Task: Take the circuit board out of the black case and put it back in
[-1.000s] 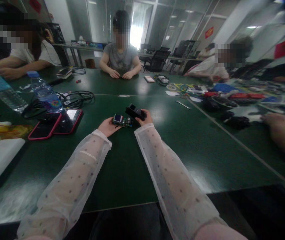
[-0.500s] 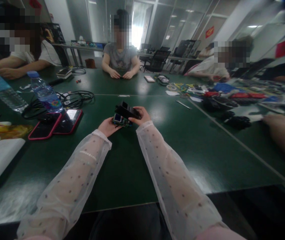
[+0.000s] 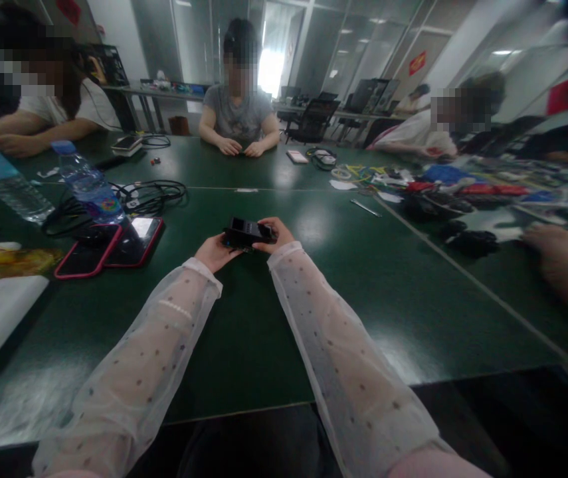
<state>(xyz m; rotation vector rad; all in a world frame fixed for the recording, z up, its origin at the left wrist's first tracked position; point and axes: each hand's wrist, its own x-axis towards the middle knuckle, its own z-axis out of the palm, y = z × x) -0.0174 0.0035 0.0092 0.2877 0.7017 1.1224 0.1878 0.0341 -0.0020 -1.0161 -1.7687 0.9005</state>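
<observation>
Between my hands, above the green table [image 3: 244, 318], is a black plastic housing [image 3: 250, 230] with a rectangular window at its left end. It lies over a green circuit board [image 3: 246, 249], of which only a thin strip shows along the lower edge. My left hand [image 3: 215, 253] is closed around the left side of the board, thumb along the near edge. My right hand [image 3: 280, 234] grips the right end of the housing, fingers over the far side and thumb in front. Whether the two parts are fully seated together I cannot tell.
To the left are two red-edged phones [image 3: 89, 251], a water bottle [image 3: 87, 182], black cables [image 3: 159, 196] and a white power bank [image 3: 2, 325]. A metal tool [image 3: 365, 208] lies to the right, beyond it a pile of cables and parts [image 3: 463, 189]. Co-workers sit around the table.
The black housing has come down from a tilt onto the circuit board and now covers the board's screen. My right hand has moved slightly down and left with it; my left hand stays put.
</observation>
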